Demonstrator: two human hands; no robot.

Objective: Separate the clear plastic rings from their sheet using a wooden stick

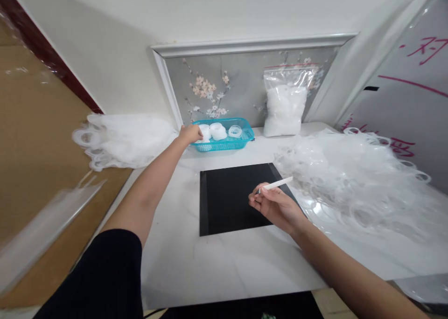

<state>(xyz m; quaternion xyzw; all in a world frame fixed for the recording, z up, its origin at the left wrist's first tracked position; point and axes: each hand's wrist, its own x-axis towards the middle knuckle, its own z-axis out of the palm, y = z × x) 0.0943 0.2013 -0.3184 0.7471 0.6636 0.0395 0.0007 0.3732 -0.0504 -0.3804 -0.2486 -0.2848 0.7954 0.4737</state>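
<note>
My left hand (191,134), fingers bent, is at the left end of a turquoise plastic basket (226,146), against white rings (204,132) inside it; I cannot tell whether it grips one. My right hand (275,204) pinches a slim white pen-like tool (279,183) above a black mat (234,202). The rings look light, thin and bendy, perhaps slippery, so the rim seems the best hold. The tool looks light and stiff, best held along its shaft. The basket wall stands close around my left fingers. To the right, a spread of translucent rings (350,174) crowds the mat's far corner. The roomiest stretch of desk (224,267) lies between the mat and the front edge.
</note>
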